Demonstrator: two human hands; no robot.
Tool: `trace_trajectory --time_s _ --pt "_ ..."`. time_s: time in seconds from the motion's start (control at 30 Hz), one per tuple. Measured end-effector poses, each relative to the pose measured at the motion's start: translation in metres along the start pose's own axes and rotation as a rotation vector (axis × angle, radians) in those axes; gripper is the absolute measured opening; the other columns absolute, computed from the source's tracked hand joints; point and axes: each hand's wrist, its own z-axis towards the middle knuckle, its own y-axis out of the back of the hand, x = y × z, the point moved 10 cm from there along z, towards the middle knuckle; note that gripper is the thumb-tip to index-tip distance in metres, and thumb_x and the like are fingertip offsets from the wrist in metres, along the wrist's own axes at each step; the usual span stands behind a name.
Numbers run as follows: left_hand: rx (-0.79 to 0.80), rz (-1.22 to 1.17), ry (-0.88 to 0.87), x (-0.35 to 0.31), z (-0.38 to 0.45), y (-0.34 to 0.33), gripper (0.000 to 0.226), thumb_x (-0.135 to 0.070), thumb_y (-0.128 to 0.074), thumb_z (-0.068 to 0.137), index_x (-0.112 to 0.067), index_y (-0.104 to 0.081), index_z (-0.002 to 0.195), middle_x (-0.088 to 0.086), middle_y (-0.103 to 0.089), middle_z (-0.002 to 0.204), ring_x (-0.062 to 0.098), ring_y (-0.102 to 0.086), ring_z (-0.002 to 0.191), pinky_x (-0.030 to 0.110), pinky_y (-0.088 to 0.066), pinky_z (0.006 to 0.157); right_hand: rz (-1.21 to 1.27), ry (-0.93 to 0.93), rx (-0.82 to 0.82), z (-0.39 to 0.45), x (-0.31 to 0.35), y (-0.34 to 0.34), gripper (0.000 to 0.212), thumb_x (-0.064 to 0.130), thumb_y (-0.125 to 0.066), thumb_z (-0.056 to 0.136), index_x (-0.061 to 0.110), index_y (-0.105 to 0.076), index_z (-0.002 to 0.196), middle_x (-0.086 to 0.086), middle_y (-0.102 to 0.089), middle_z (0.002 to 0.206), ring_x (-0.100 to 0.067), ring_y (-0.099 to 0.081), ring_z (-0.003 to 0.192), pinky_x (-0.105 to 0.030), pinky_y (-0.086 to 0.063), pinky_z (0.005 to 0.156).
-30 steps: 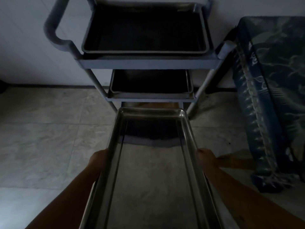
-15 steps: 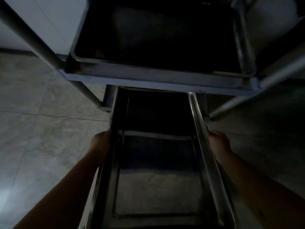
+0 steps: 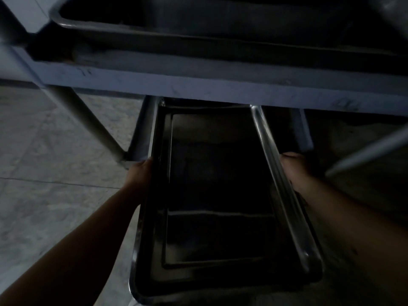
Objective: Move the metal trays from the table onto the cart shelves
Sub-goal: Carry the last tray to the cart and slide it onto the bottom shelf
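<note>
Left hand and right hand are gripping the metal tray by its long rims; fingers hidden beneath, spread undeterminable. Tray's far end is disappearing under the cart shelf.

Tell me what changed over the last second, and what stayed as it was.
The metal tray moved forward and down, from open floor in front of the cart to partly under the shelf edge overhead, heading for the shelf below. The view closed in on the cart. Unchanged: the left hand and right hand grip the tray's long sides, and another tray sits on the shelf above.
</note>
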Motion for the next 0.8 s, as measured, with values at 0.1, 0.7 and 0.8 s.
trace_trajectory --time_s 0.1,0.7,0.8 --pt "0.003 -0.059 0.029 0.012 0.006 0.000 0.042 -0.045 -0.044 0.101 -0.015 -0.069 0.086 0.005 -0.065 0.073 0.018 -0.061 0.068 0.028 -0.042 0.057 0.022 0.020 -0.018 0.002 0.003 -0.013 0.025 0.018 -0.055 0.090 0.002 -0.069 0.103 -0.015 -0.063 0.088 -0.025 -0.058 0.083 -0.033 -0.045 0.075" --pt "-0.049 -0.306 0.094 0.022 -0.005 -0.008 0.040 -0.055 -0.047 0.094 -0.023 -0.070 0.086 0.005 -0.072 0.076 0.025 -0.072 0.076 0.033 -0.052 0.058 -0.121 0.103 0.162 -0.069 -0.038 0.033 0.020 0.011 -0.055 0.094 -0.004 -0.068 0.096 -0.010 -0.063 0.081 -0.014 -0.054 0.069 -0.014 -0.043 0.056" --pt "-0.138 -0.312 0.093 0.026 -0.014 -0.012 0.039 -0.051 -0.045 0.096 -0.022 -0.068 0.081 0.008 -0.071 0.084 0.031 -0.070 0.086 0.046 -0.058 0.073 -0.111 0.113 0.065 -0.035 -0.031 0.031 0.028 0.023 -0.058 0.093 0.000 -0.068 0.105 -0.008 -0.064 0.086 -0.018 -0.055 0.081 -0.025 -0.043 0.067"
